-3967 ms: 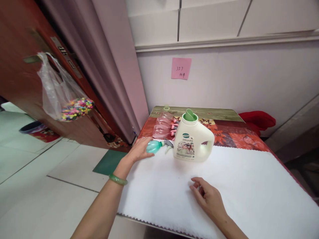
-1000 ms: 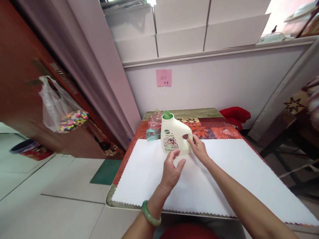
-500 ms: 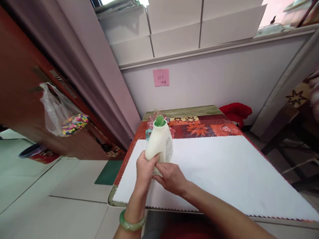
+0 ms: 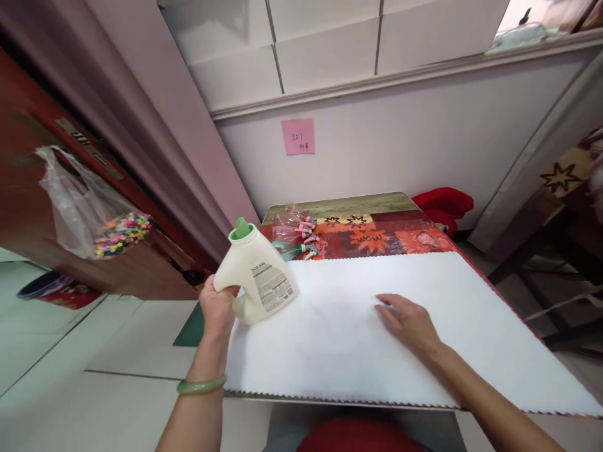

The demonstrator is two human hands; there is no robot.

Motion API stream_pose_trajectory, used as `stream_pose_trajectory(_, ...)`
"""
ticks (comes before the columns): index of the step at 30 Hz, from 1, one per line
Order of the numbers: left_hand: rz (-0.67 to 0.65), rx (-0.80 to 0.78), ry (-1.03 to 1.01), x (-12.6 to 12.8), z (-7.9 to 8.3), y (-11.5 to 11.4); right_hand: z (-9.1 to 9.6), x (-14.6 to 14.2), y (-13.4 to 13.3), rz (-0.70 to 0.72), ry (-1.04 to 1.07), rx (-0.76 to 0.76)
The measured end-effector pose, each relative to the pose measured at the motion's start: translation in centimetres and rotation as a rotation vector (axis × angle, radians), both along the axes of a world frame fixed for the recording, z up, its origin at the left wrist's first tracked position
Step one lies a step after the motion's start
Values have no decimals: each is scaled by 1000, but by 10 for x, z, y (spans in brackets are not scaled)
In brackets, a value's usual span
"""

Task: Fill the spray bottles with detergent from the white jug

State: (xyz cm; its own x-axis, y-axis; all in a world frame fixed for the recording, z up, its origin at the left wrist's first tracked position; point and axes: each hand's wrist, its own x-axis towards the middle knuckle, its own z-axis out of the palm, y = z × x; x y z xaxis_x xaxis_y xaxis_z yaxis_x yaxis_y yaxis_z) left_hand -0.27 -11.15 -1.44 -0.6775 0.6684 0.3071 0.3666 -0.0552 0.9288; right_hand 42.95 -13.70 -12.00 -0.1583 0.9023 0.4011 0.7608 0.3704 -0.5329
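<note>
My left hand [image 4: 218, 309], with a green bangle on its wrist, is wrapped round the handle of a cream detergent bottle [image 4: 258, 276]. The bottle leans to the left above the left part of a white sheet [image 4: 348, 339]; whether its base touches the sheet I cannot tell. Its cap is off and a green pouring spout shows in the neck, while a printed label faces me. To the right, my right hand [image 4: 409, 320] hovers over or rests on the sheet, fingers apart, holding nothing.
Spray bottles [image 4: 294, 235] with pink and green trigger heads lie at the table's far left. A patterned cover [image 4: 372, 242] shows beyond the sheet. A bag of colourful pieces [image 4: 120, 235] hangs on the door at left. A red stool [image 4: 360, 436] is at the near edge.
My right hand has let go of the detergent bottle and moved right over the sheet. My left hand has carried the bottle left and turned its label towards me.
</note>
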Motion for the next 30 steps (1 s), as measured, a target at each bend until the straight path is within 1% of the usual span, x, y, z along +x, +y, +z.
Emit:
stream_pose_trajectory(2, 3, 33, -49, -11, 2, 3, -7, 27, 12, -115, -79, 24)
stream_pose_trajectory(4, 11, 63, -80, -21, 3, 6, -14, 54, 26, -214, -184, 14)
stream_pose_trajectory(6, 21, 76, -90, -30, -1, 10, -22, 80, 39, -342, -301, -58)
stream_pose_trajectory(8, 28, 71, -96, -36, -7, 14, -28, 103, 48, -445, -390, -170)
stream_pose_trajectory(10, 23, 56, -95, -39, -12, 17, -34, 123, 55, -470, -459, -261)
stream_pose_trajectory(12, 4, 33, -88, -41, -14, 19, -38, 137, 58, -440, -507, -314)
stream_pose_trajectory(15, -26, -21, -60, -44, -10, 18, -39, 146, 61, -402, -537, -338)
stream_pose_trajectory(17, -14, -58, -31, -45, -5, 13, -39, 147, 61, -397, -542, -329)
stream_pose_trajectory(18, 21, -58, 21, -43, -3, 9, -39, 147, 60, -400, -541, -318)
stream_pose_trajectory(20, 162, 18, 235, -32, -3, -3, -40, 146, 58, -427, -530, -286)
stream_pose_trajectory(22, 316, 183, 555, -8, -9, -18, -42, 146, 56, -474, -511, -260)
stream_pose_trajectory(23, 316, 253, 657, 9, -15, -26, -44, 146, 55, -495, -503, -253)
stream_pose_trajectory(24, 219, 286, 733, 28, -22, -34, -45, 146, 54, -508, -497, -250)
stream_pose_trajectory(25, 51, 266, 797, 49, -30, -41, -46, 146, 53, -514, -493, -249)
stream_pose_trajectory(26, -141, 205, 860, 70, -40, -47, -47, 147, 52, -513, -490, -247)
stream_pose_trajectory(27, -291, 110, 899, 88, -50, -52, -48, 147, 52, -509, -486, -242)
stream_pose_trajectory(28, -392, -4, 935, 104, -60, -56, -48, 147, 52, -504, -482, -235)
stream_pose_trajectory(30, -464, -246, 983, 126, -81, -62, -48, 147, 51, -500, -470, -215)
